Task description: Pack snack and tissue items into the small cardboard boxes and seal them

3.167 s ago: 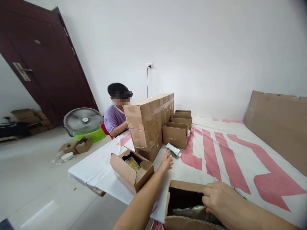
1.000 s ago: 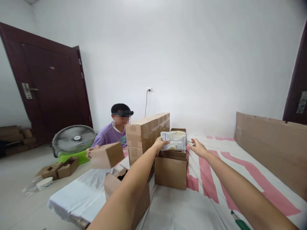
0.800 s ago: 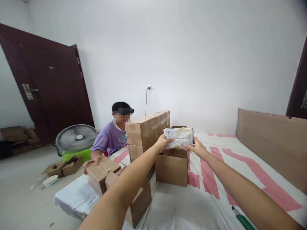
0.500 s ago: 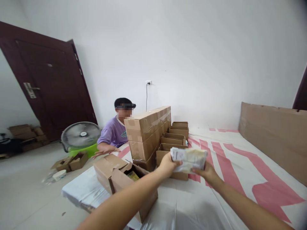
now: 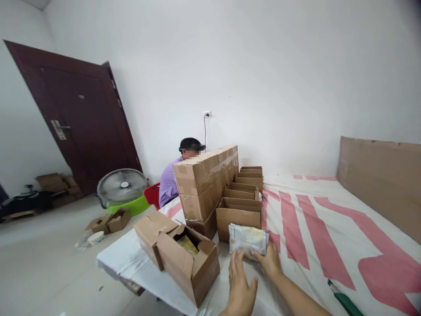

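A small stack of flat white-and-yellow packets (image 5: 249,239) stands tilted on the table, close in front of the nearest open cardboard box in the row (image 5: 239,219). My right hand (image 5: 271,262) grips the stack at its lower right, thumb in front and fingers around the edge. My left hand (image 5: 241,283) is open, thumb held apart, its fingertips at the stack's lower edge; whether they touch it I cannot tell. To the left stands an open carton (image 5: 205,263) with yellow packs (image 5: 188,244) inside.
Taped cartons (image 5: 197,184) are stacked behind the row of boxes. Another carton (image 5: 153,235) adjoins the open one. A green-handled cutter (image 5: 345,303) lies at front right, and a cardboard sheet (image 5: 378,180) stands farther right. Beyond the table are a person (image 5: 168,182) and a fan (image 5: 123,186).
The packets have come down in front of the nearest box. My left hand has let go and drawn back toward me. The person behind the cartons has turned and pulled their arm off the table.
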{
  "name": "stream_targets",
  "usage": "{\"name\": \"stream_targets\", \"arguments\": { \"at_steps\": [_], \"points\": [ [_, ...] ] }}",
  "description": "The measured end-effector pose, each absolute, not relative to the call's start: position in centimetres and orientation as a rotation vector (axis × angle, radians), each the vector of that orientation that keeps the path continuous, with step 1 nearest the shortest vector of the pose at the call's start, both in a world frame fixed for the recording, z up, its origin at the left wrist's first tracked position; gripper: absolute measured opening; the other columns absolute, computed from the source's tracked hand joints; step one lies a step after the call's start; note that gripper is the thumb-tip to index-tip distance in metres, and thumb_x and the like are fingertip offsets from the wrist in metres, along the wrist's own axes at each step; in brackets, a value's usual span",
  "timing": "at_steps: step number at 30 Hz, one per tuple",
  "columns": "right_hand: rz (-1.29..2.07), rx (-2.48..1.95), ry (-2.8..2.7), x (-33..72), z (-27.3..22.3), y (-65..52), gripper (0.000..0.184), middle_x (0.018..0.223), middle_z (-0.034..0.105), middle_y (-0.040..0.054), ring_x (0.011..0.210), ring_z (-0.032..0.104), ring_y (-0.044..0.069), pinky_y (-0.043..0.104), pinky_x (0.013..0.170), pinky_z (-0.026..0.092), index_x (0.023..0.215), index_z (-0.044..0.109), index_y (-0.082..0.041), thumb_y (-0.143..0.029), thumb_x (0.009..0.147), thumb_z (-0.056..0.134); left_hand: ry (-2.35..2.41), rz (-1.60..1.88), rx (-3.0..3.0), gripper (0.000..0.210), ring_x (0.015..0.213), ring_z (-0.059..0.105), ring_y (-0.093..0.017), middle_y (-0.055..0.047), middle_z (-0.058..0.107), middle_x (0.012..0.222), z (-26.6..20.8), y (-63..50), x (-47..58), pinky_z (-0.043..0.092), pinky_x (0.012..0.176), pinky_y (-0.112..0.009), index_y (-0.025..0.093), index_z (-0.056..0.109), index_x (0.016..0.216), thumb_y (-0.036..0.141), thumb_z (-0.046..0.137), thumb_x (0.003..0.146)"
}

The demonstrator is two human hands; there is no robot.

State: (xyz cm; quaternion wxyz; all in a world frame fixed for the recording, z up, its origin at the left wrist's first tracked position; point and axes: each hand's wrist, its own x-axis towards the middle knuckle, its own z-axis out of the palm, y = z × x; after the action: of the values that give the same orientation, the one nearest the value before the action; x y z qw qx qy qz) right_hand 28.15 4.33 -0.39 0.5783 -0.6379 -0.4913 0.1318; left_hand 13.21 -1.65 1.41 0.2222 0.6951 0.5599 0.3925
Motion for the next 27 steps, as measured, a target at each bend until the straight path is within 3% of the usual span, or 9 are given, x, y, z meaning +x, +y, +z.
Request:
{"name": "stream_targets", "arguments": {
  "at_steps": [5, 8, 13, 17, 21, 27],
  "points": [
    [0.293, -1.593, -1.206, 26.4, -1.7, 4.8, 0.045, 0.097, 0.068, 0.0191, 0.105, 0.061, 0.045, 0.055, 0.091, 0.048, 0.091, 0.057, -0.02, -0.039, 0.054, 0.077, 1.655, 1.037, 1.813, 0.075, 0.149, 0.024, -0.028, -0.019, 0.025, 0.16, -0.4, 0.0, 14.0, 0.021, 0.122, -0.036, 0.009, 0.037, 0.143, 0.007, 0.055, 0.07],
    [0.337, -1.511, -1.325, 26.2, -2.1, 4.3, 0.045, 0.098, 0.069, 0.0157, 0.102, 0.064, 0.04, 0.05, 0.089, 0.051, 0.098, 0.058, -0.019, -0.034, 0.058, 0.074, 1.672, 1.098, 1.775, 0.07, 0.15, 0.023, -0.029, -0.021, 0.017, 0.162, -0.1, 0.9, 14.1, 0.023, 0.122, -0.038, 0.009, 0.036, 0.143, 0.009, 0.053, 0.075],
    [0.399, -1.324, -1.452, 26.6, -2.5, 3.7, 0.061, 0.12, 0.067, 0.0132, 0.109, 0.065, 0.028, 0.039, 0.091, 0.054, 0.125, 0.052, -0.018, -0.023, 0.066, 0.063, 1.706, 1.076, 1.707, 0.069, 0.152, 0.015, -0.031, -0.025, 0.005, 0.163, 0.7, 1.7, 13.9, 0.023, 0.121, -0.038, 0.005, 0.029, 0.147, 0.018, 0.051, 0.083],
    [0.397, -1.291, -1.431, 26.5, -2.7, 3.9, 0.053, 0.112, 0.068, 0.0126, 0.097, 0.067, 0.026, 0.037, 0.081, 0.057, 0.123, 0.053, -0.018, -0.023, 0.07, 0.059, 1.744, 0.999, 1.669, 0.077, 0.153, 0.009, -0.031, -0.026, 0.0, 0.164, 0.9, 2.7, 13.9, 0.021, 0.121, -0.037, 0.002, 0.019, 0.151, 0.02, 0.052, 0.083],
    [0.347, -1.323, -1.354, 26.5, -3.0, 4.2, 0.047, 0.106, 0.068, 0.0117, 0.088, 0.066, 0.026, 0.041, 0.082, 0.056, 0.117, 0.056, -0.018, -0.025, 0.071, 0.059, 1.801, 0.95, 1.706, 0.081, 0.152, 0.014, -0.034, -0.026, 0.004, 0.164, 0.9, 3.6, 14.2, 0.022, 0.12, -0.038, 0.004, 0.019, 0.152, 0.018, 0.055, 0.081],
    [0.302, -1.359, -1.279, 26.8, -3.1, 4.2, 0.038, 0.098, 0.068, 0.0086, 0.083, 0.065, 0.024, 0.04, 0.078, 0.055, 0.112, 0.057, -0.019, -0.034, 0.076, 0.06, 1.989, 1.038, 1.774, 0.066, 0.14, 0.04, -0.039, -0.03, 0.028, 0.152, 0.9, 4.4, 15.0, 0.036, 0.111, -0.044, 0.005, 0.033, 0.141, 0.013, 0.059, 0.081]
  ]
}}
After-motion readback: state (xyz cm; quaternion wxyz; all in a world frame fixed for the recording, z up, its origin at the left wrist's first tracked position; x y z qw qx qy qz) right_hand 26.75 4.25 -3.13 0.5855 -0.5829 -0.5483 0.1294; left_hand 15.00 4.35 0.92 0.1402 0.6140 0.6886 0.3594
